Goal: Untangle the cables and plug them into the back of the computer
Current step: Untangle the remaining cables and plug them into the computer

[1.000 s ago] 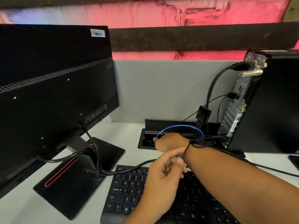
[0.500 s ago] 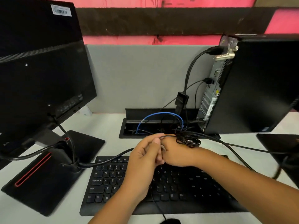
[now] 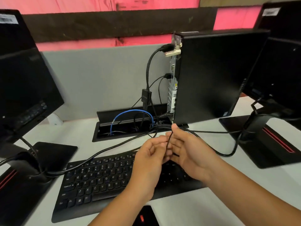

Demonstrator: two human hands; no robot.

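Cable (image 3: 169,141), thin and limp, is pinched by left hand (image 3: 152,154) and right hand (image 3: 187,150); computer (image 3: 206,75) at 12 o'clock; best gripped near its plug

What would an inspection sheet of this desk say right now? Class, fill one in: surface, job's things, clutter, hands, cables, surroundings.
Surface: pale desk with an open cable tray at the back.
Job's things: upright black computer, rear ports facing left, several plugs already in; thin black cable between the hands.
Clutter: keyboard under the hands; dark mouse at the near edge.
Hands: left hand and right hand both pinch the thin cable above the keyboard.
Cables: blue cable loops in the tray; thick black lead crosses behind the keyboard.
Surroundings: left monitor, right monitor, grey partition.
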